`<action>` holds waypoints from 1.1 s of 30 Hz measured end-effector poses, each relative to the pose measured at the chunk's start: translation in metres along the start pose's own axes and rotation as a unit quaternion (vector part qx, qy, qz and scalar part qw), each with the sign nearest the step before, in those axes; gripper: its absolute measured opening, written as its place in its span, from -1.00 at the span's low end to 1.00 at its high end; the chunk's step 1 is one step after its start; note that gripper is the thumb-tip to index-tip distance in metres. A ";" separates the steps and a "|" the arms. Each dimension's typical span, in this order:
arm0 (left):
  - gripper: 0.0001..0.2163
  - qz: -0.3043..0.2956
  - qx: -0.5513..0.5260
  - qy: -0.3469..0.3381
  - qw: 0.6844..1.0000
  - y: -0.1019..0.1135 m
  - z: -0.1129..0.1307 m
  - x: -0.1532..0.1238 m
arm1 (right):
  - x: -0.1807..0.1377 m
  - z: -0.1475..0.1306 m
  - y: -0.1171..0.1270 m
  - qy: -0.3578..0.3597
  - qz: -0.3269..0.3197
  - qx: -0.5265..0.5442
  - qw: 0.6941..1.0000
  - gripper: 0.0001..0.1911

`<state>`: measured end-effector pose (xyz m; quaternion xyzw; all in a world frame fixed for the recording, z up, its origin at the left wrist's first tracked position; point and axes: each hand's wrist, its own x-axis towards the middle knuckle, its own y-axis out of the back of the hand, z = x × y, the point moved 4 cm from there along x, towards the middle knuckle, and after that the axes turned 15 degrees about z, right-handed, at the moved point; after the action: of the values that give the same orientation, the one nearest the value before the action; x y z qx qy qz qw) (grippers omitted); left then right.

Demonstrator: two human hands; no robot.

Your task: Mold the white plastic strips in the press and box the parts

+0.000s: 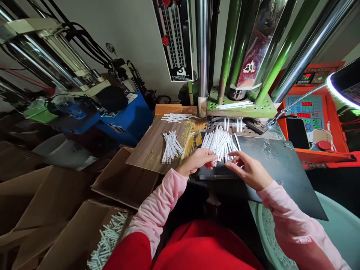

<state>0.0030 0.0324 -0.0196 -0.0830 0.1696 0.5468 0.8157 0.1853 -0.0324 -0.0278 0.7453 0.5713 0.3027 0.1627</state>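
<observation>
A fanned pile of thin white strips (216, 141) lies on the dark metal plate (267, 157) in front of me. At its near end, my left hand (200, 160) has thumb and fingers pinched together on the end of a white strip (216, 160). My right hand (249, 169) is just to the right, thumb and index finger apart, tips beside the near strip ends; whether they touch any is unclear. A second bundle of white strips (171, 147) rests on the brown board (146, 148) to the left, with more loose strips (178, 117) behind it.
Behind the plate stands a press with a green platen (242, 108) and steel columns. An orange control box (323, 112), a phone (297, 133) and a ring lamp (343, 88) are at right. Below are a pale green tub (260, 225) and cardboard boxes (70, 228), one holding many strips.
</observation>
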 end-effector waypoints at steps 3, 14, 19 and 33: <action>-0.72 -0.045 -0.028 -0.013 0.998 -0.021 -0.003 -0.008 | -0.009 -0.016 -0.007 -0.057 -0.095 0.171 0.979 -0.56; -0.91 0.162 0.149 -0.259 0.941 -0.005 -0.024 -0.047 | -0.034 0.003 0.013 0.054 0.029 0.054 0.997 -0.77; -0.91 0.237 0.195 -0.311 0.900 -0.011 -0.048 -0.053 | -0.043 0.009 0.007 0.104 0.032 0.035 0.993 -0.80; -0.92 0.177 0.209 -0.354 0.894 -0.020 -0.039 -0.035 | -0.054 0.019 0.001 0.108 0.093 -0.054 0.988 -0.79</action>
<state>0.0020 -0.0186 -0.0439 0.3197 -0.0085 0.6272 0.7102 0.1897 -0.0817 -0.0561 0.7486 0.4963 0.4254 0.1110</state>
